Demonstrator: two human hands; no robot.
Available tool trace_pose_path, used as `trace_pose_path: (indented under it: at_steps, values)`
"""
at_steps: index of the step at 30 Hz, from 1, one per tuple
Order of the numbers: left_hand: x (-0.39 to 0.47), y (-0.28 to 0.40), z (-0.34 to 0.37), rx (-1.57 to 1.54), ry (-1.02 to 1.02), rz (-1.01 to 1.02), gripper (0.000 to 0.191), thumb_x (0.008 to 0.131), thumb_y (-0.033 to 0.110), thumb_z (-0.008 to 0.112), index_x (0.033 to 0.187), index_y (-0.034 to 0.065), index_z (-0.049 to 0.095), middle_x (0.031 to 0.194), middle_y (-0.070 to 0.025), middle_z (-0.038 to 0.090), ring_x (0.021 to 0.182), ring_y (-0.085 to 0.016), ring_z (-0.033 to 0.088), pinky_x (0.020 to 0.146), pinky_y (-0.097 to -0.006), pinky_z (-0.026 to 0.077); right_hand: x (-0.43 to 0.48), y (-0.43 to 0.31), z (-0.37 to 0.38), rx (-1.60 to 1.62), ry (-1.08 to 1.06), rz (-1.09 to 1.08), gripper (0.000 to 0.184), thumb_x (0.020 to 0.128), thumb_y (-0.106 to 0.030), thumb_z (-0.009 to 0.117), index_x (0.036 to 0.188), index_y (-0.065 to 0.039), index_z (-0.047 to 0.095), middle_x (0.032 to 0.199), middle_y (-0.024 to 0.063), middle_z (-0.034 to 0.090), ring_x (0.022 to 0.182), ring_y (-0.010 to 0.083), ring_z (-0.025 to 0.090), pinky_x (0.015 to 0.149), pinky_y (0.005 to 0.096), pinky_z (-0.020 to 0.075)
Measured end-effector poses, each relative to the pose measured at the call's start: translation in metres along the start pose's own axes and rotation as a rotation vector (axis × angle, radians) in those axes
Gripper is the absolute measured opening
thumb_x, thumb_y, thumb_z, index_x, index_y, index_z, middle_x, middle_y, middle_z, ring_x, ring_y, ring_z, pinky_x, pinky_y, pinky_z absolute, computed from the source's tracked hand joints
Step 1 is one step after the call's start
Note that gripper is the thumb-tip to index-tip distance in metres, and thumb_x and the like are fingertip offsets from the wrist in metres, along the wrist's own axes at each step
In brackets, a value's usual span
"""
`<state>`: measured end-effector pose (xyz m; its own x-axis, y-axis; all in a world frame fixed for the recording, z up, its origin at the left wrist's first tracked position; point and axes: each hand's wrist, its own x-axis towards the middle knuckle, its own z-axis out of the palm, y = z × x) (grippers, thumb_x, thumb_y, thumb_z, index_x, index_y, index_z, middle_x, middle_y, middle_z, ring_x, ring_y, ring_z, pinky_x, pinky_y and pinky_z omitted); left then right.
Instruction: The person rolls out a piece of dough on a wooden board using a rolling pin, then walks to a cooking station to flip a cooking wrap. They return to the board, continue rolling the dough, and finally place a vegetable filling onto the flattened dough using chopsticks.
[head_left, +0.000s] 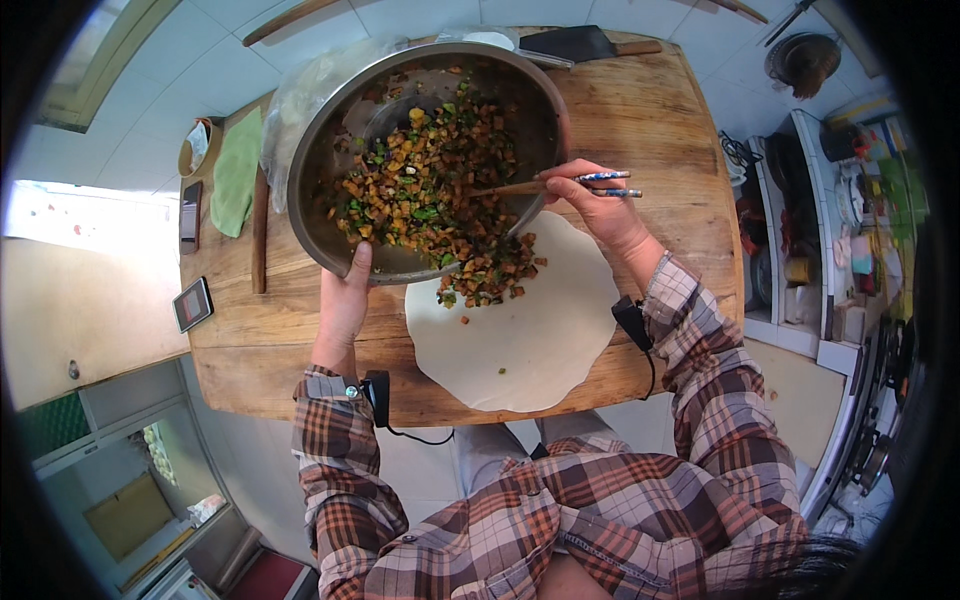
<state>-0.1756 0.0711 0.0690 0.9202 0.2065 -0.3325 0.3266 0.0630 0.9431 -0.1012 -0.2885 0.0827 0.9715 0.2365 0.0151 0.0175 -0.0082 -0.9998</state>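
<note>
My left hand (346, 304) grips the near left rim of a large metal bowl (300, 187), thumb over the edge. The bowl is tilted towards me above a round sheet of rolled-out dough (525, 337). Inside it lies a chopped filling (427, 172) of brown cubes, green bits and yellow bits. A heap of the same filling (487, 274) spills past the near rim onto the far part of the dough. Between the fingers of my right hand (596, 206) is a pair of chopsticks (517, 189) with blue patterned ends, their tips in the filling.
The dough lies on a wooden table (637, 135). Left of the bowl are a wooden rolling pin (259, 232), a green cloth (236, 172) and a phone (193, 304). A cleaver (574, 45) and a plastic bag (300, 97) lie at the back. Shelves (806, 225) stand on the right.
</note>
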Motion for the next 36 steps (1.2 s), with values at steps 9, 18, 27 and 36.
trace_pose_path:
  at_steps: [9,18,27,36]
  values:
    - [0.004,-0.003,-0.001,0.097,0.007,-0.086,0.045,0.101,0.036,0.067,0.128,0.0009,0.058,0.110,-0.0045,0.066,0.091,-0.012,0.063,0.068,-0.0246,0.053,-0.019,-0.007,-0.016,0.155,-0.030,0.196,0.015,0.100,-0.008,0.066,0.109,0.002,0.071,0.105,0.0125,0.072,0.087,0.0194,0.071,0.081,0.0317,0.0592]
    - [0.005,0.009,0.006,0.073,-0.041,-0.063,0.045,0.104,0.027,0.065,0.136,-0.0017,0.053,0.124,-0.0079,0.063,0.113,-0.016,0.058,0.092,-0.0299,0.051,-0.006,-0.012,0.017,0.036,-0.030,0.143,0.017,0.098,-0.013,0.069,0.108,0.001,0.074,0.099,0.0084,0.074,0.087,0.0149,0.070,0.080,0.0279,0.0576]
    - [0.009,0.000,0.004,0.103,-0.014,-0.085,0.046,0.104,0.027,0.065,0.136,-0.0028,0.052,0.129,-0.0085,0.062,0.115,-0.016,0.057,0.095,-0.0302,0.050,-0.027,-0.010,-0.005,0.109,-0.032,0.268,0.015,0.097,-0.011,0.070,0.106,0.001,0.074,0.096,0.0093,0.075,0.086,0.0175,0.071,0.079,0.0294,0.0574]
    - [0.013,-0.003,-0.003,0.009,-0.074,-0.053,0.046,0.103,0.028,0.065,0.136,-0.0024,0.053,0.130,-0.0085,0.062,0.117,-0.017,0.057,0.099,-0.0308,0.048,-0.028,-0.006,-0.020,0.045,0.126,-0.005,0.017,0.101,-0.011,0.066,0.110,0.002,0.069,0.104,0.0115,0.071,0.090,0.0210,0.072,0.083,0.0317,0.0583]
